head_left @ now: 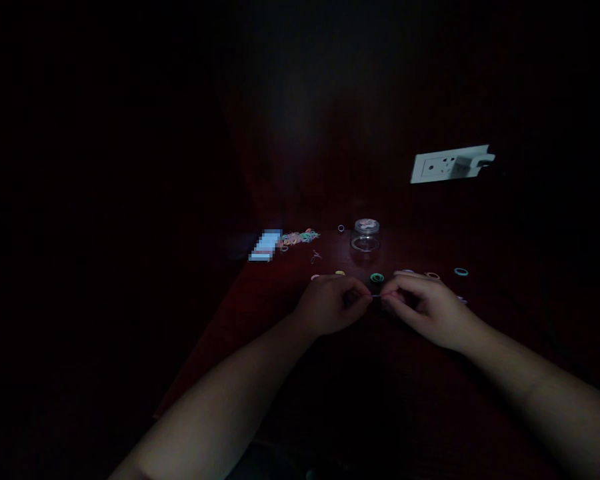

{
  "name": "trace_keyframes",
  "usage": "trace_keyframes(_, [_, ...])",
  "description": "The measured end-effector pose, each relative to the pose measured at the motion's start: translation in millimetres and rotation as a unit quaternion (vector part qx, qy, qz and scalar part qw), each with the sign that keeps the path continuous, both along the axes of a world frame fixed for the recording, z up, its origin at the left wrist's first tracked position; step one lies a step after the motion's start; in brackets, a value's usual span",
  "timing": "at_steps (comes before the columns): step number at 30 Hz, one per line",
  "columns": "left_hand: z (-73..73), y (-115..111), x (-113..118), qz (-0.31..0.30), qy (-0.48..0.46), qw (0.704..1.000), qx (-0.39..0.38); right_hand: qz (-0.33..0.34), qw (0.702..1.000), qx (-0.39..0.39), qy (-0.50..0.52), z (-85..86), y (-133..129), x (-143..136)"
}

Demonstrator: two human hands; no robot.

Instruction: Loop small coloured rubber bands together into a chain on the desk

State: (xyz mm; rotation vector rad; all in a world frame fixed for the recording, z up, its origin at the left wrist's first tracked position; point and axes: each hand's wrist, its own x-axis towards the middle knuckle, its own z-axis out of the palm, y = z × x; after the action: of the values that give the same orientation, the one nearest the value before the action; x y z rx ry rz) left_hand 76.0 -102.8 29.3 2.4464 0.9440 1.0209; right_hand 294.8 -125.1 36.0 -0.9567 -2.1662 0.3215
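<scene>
My left hand [333,303] and my right hand [425,307] meet close together over the dark red table, each pinching one end of a thin, pale hair tie [375,296]. A short stretch of it shows between the fingertips; the rest is hidden by my fingers. Just beyond lies a green hair tie [377,277]. A yellow hair tie [340,273] and a pink one [315,277] peek out behind my left hand. Past my right hand are a reddish hair tie [433,275] and a blue one [461,272].
A clear round jar [365,239] with a lid stands toward the back. Left of it is a pile of mixed pastel hair ties [300,237], beside a lit phone [266,245]. A white socket panel [450,165] with a plug is on the wall. The surroundings are very dark.
</scene>
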Motion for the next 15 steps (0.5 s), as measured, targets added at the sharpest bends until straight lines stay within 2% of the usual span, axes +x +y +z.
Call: trace_keyframes(15, [-0.2, 1.0, -1.1, 0.002, -0.001, 1.0, -0.018, 0.001, 1.0, 0.001, -0.004, 1.2, 1.5, -0.1])
